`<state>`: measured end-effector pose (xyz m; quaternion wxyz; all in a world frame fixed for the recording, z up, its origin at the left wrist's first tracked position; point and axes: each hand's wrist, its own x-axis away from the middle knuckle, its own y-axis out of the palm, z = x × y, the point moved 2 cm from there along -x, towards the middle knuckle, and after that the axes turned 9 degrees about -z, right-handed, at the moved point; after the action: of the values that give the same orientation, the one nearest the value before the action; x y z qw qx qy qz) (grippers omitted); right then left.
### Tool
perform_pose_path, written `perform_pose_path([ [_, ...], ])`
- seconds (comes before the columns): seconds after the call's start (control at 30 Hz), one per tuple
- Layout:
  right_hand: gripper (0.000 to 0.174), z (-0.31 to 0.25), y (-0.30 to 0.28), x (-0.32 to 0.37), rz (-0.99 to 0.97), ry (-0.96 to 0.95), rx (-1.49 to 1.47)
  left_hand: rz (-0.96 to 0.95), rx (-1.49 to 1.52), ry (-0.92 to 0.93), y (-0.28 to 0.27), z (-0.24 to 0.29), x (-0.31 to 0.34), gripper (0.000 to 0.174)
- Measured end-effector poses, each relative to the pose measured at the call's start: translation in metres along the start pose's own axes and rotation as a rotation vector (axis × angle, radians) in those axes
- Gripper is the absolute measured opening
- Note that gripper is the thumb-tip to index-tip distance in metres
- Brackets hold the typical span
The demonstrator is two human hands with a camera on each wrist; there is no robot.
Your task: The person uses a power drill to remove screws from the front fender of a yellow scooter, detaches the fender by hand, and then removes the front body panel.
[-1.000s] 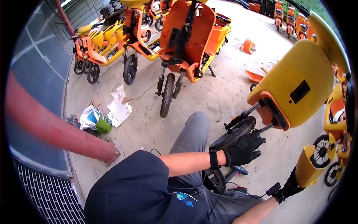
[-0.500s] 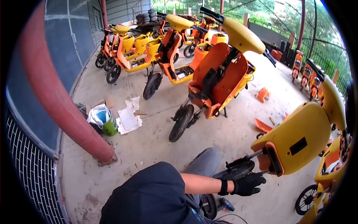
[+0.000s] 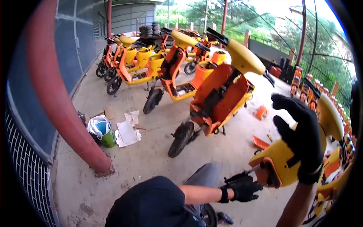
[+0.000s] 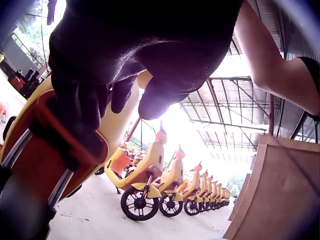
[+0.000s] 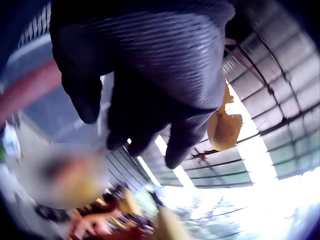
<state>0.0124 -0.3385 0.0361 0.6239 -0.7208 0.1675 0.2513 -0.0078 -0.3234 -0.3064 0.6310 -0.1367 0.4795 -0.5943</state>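
Observation:
My gloved left hand (image 3: 244, 190) lies loosely spread at the fork of the nearest scooter (image 3: 273, 153), with its fingers pointing right. Its front wheel is mostly hidden by that hand in the head view. The left wrist view shows the fingers hanging in front of the scooter's orange front recess (image 4: 95, 145). Raised high on the right, my gloved right hand (image 3: 302, 136) has thumb and fingers apart and holds nothing. Past it in the right wrist view, a yellow fender-like piece (image 5: 224, 127) shows against the roof, separate from the fingers.
Ahead stands a partly stripped scooter (image 3: 221, 98), with more behind it. A red post (image 3: 72, 102) rises on the left, near a green bucket (image 3: 109, 139) and paper scraps (image 3: 127, 133). Orange panels (image 3: 261, 142) lie on the floor. A drill (image 3: 225, 218) is beside my leg.
One second ago my right hand held a yellow fender low on the right; it has let go and risen. My left hand stays near the fork. The head view has tilted up.

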Motion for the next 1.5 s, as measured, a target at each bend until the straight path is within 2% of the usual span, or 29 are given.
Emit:
perform_pose_path([
  [0.07,0.032,0.000,0.006,0.009,0.150,0.098,-0.051,0.028,-0.020,-0.048,-0.013,0.007,0.002,0.032],
  [0.1,0.032,0.013,0.011,0.026,0.240,0.214,-0.134,0.037,-0.022,-0.041,-0.011,0.002,0.002,0.032],
  [0.2,0.031,0.083,0.025,0.098,0.408,0.574,-0.246,0.051,0.056,-0.052,0.004,-0.010,0.005,0.031],
  [0.27,0.032,0.119,0.023,0.154,0.464,0.639,-0.311,0.015,-0.016,-0.051,-0.001,-0.006,0.005,0.030],
  [0.33,0.032,0.184,0.021,0.223,0.521,0.607,-0.303,0.044,0.022,-0.046,0.017,-0.007,0.002,0.034],
  [0.4,0.033,0.166,0.020,0.238,0.554,0.669,-0.301,-0.276,0.182,-0.156,-0.002,0.008,0.000,0.044],
  [0.5,0.033,0.153,0.035,0.254,0.583,0.755,-0.347,-0.303,0.347,-0.147,0.040,-0.014,-0.006,0.045],
  [0.63,0.030,0.144,0.065,0.262,0.495,0.808,-0.442,-0.267,0.261,-0.119,0.036,-0.016,0.007,0.044],
  [0.7,0.029,0.142,0.083,0.268,0.452,0.842,-0.401,-0.014,0.187,-0.073,0.045,-0.022,0.015,0.035],
  [0.93,0.024,0.144,0.155,0.318,0.357,0.979,-0.604,-0.171,0.206,-0.117,0.028,-0.013,0.016,0.033],
  [1.0,0.026,0.140,0.168,0.335,0.312,1.047,-0.647,-0.190,0.447,-0.180,0.047,-0.023,0.017,0.033],
  [1.03,0.030,0.146,0.177,0.351,0.330,1.109,-0.667,-0.197,0.450,-0.181,0.053,-0.027,0.020,0.033],
  [1.1,0.032,0.156,0.195,0.389,0.347,1.148,-0.708,-0.005,0.060,0.024,0.059,-0.029,0.026,0.043],
  [1.13,0.032,0.167,0.208,0.409,0.362,1.147,-0.743,-0.117,0.202,-0.062,0.054,-0.027,0.026,0.043],
  [1.17,0.033,0.170,0.220,0.426,0.410,1.157,-0.760,-0.188,0.077,-0.116,0.031,-0.020,0.025,0.042],
  [1.2,0.034,0.172,0.225,0.440,0.315,1.226,-0.775,-0.272,-0.037,-0.150,0.012,-0.010,0.023,0.041],
  [1.23,0.036,0.172,0.238,0.453,0.396,1.224,-0.757,-0.125,-0.101,-0.092,0.016,-0.012,0.026,0.042],
  [1.27,0.030,0.173,0.250,0.463,0.441,1.225,-0.700,0.014,-0.146,-0.023,0.029,-0.022,0.028,0.044],
  [1.3,0.029,0.166,0.252,0.463,0.410,1.249,-0.663,0.030,-0.074,0.036,0.042,-0.031,0.028,0.044],
  [1.33,0.030,0.155,0.254,0.463,0.513,1.261,-0.819,0.050,-0.003,0.091,0.055,-0.038,0.027,0.044],
  [1.5,0.029,0.143,0.280,0.491,0.560,1.392,-0.877,-0.207,0.156,-0.026,0.075,-0.042,0.032,0.037],
])
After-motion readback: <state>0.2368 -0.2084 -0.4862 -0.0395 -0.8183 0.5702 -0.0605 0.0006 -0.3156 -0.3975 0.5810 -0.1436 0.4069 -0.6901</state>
